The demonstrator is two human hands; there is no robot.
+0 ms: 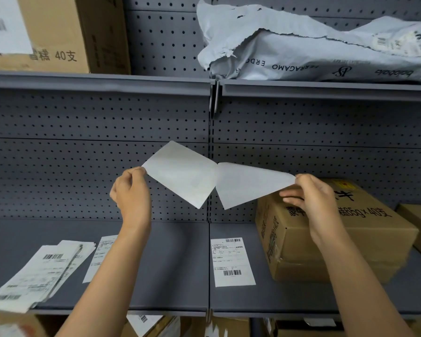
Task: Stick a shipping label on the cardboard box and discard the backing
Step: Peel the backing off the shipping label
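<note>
Two white sheets hang in the air above the grey shelf, still joined along one edge in the middle. My left hand (131, 190) pinches the corner of the left sheet (182, 175). My right hand (311, 198) pinches the tip of the right sheet (248, 184). Both show blank sides, so I cannot tell which is the label and which the backing. The cardboard box (350, 242), brown with black print, rests on the shelf at the right, just below and behind my right hand.
A printed shipping label (232, 261) lies flat on the shelf (170, 263) left of the box. Several more labels (41, 273) are piled at the shelf's left front. Another box (58, 32) and torn grey mailer bags (314, 45) sit on the shelf above.
</note>
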